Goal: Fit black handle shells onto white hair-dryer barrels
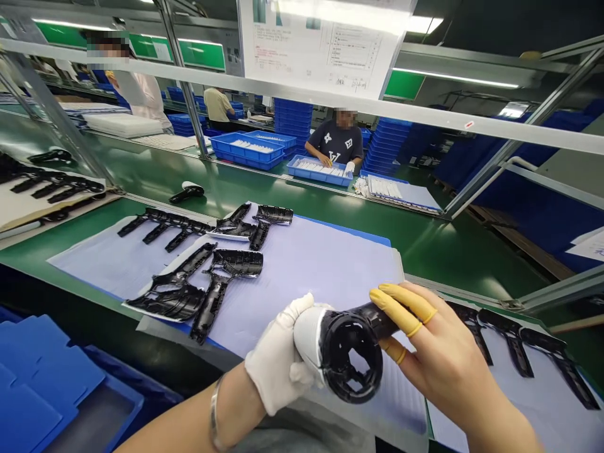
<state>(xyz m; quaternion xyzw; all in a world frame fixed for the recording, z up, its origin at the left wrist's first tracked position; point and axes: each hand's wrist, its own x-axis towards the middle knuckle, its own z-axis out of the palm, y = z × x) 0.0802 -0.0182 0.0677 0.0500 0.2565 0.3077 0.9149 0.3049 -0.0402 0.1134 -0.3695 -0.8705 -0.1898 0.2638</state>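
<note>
My left hand (278,358), in a white glove, wraps round the white rear of a hair-dryer-shaped housing (352,355). The housing's black round open end faces the camera. My right hand (438,352), bare with yellow finger cots on several fingers, grips the black barrel of the same housing from the right. Both hands hold it just above a pale purple sheet (321,264) on the green bench.
Several black half-shells (221,277) lie on the purple sheet at left, more (523,346) on a sheet at right. Blue trays (38,377) sit low left. Across a green belt (292,195), a person works at a blue tray (318,171); others stand further back.
</note>
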